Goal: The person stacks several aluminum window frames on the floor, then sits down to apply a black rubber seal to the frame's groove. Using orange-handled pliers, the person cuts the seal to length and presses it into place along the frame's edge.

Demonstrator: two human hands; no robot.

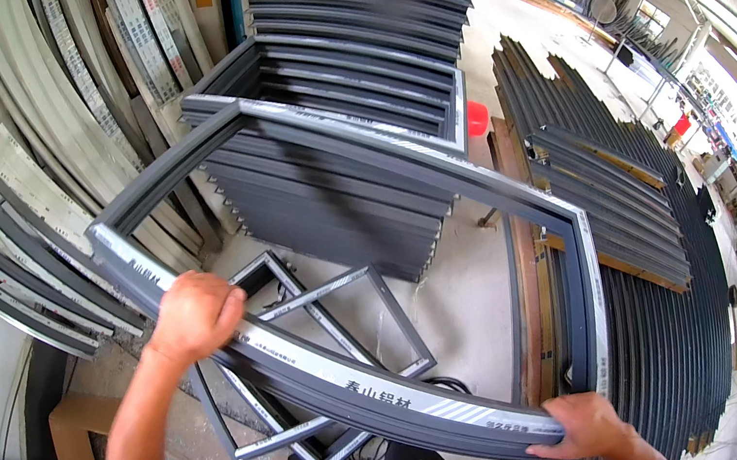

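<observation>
A large dark grey rectangular window frame [322, 354], its near bar faced with white printed film, is held up in front of me, tilted away. My left hand [198, 312] is closed around the near bar towards its left end. Close to the near right corner, my right hand [583, 427] grips the same bar; its fingers are partly hidden beneath. Through the frame's opening I see the floor and part of a stack of frames. The far side of the held frame overlaps another dark frame [459, 115] that lies on top of that stack.
A tall stack of dark frames [335, 206] stands straight ahead. Two smaller frames [401, 321] lie crossed on the floor near my feet. Long pale profiles [39, 121] lean on the left wall beside a cardboard box [83, 458]. Dark profiles [665, 345] are piled at the right.
</observation>
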